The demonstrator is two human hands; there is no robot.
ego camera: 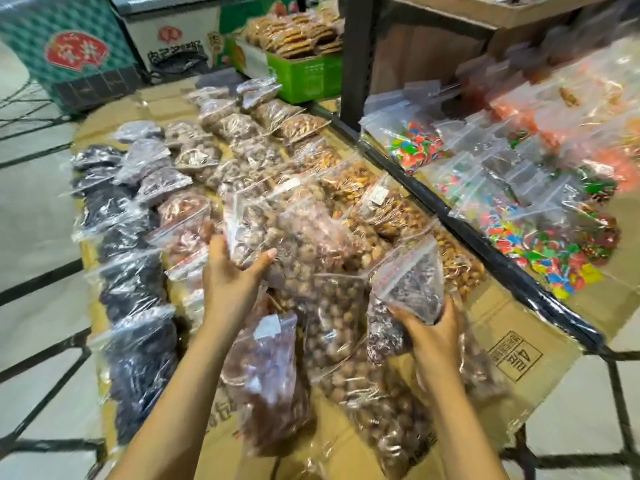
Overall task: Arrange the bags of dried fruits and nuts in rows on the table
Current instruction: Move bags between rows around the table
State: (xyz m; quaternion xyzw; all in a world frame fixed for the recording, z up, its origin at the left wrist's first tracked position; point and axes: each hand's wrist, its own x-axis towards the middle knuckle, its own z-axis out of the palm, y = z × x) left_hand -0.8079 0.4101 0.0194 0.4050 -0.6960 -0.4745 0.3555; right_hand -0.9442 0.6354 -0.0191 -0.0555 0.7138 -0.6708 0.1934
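Clear zip bags of dried fruits and nuts lie in rows on a cardboard-covered table [512, 344]. Dark fruit bags [135, 278] fill the left row, reddish ones [183, 209] the row beside it, and golden nut bags [349, 181] run along the right. My left hand [232, 282] grips a bag of brown nuts [298, 230] lifted over the middle. Nearer and to the right, my right hand [433, 330] holds a small bag of dark dried fruit [412, 282] by its lower end. Under my arms lie loose bags of round nuts [332, 323] and pinkish fruit [270, 372].
A black shelf rail [485, 247] borders the table on the right, with bags of colourful sweets [540, 244] beyond it. A dark post [356, 57] and a green box of biscuits [298, 71] stand at the far end. Tiled floor lies to the left.
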